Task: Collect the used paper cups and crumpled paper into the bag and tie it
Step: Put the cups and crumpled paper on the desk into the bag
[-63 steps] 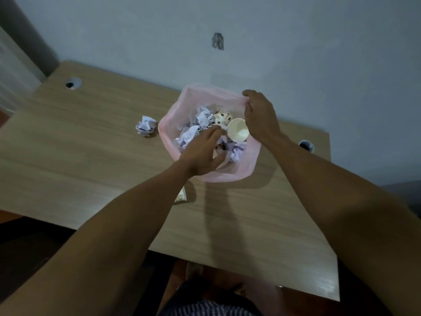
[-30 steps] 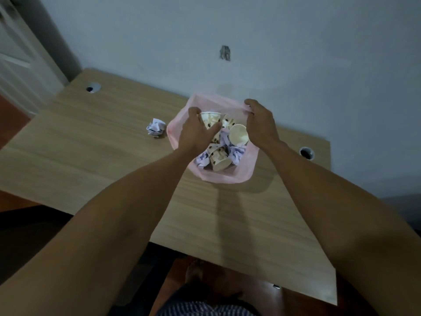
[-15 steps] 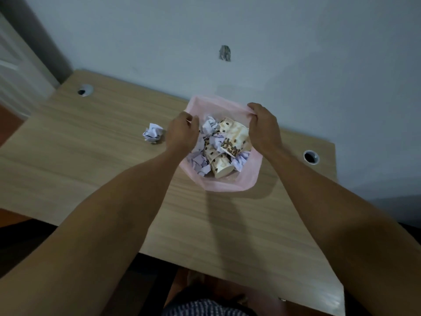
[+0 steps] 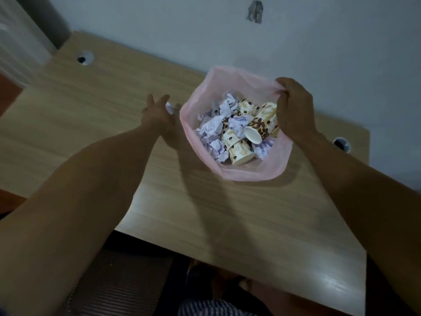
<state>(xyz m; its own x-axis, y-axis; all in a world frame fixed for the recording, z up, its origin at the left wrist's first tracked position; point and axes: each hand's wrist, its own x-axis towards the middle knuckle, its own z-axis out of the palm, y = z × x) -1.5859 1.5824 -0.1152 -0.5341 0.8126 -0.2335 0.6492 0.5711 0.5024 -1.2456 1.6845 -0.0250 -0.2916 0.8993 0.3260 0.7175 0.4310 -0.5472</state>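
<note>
Forearms enter from the lower corners of the frame over a wooden table (image 4: 239,213). At centre-right stands a pink bag (image 4: 262,172), mouth open, holding paper cups (image 4: 241,147) (bean-printed, lying tipped over) mixed with crumpled paper (image 4: 214,128). Right hand (image 4: 293,108) pinches the bag's rim on its right side, fingers curled over the plastic. Left hand (image 4: 157,112), fingers spread and straight, reaches just left of the bag toward a loose paper ball (image 4: 170,108) on the tabletop, mostly hidden behind it; contact cannot be told. Cable holes (image 4: 84,57) sit toward the upper left and right edge.
</note>
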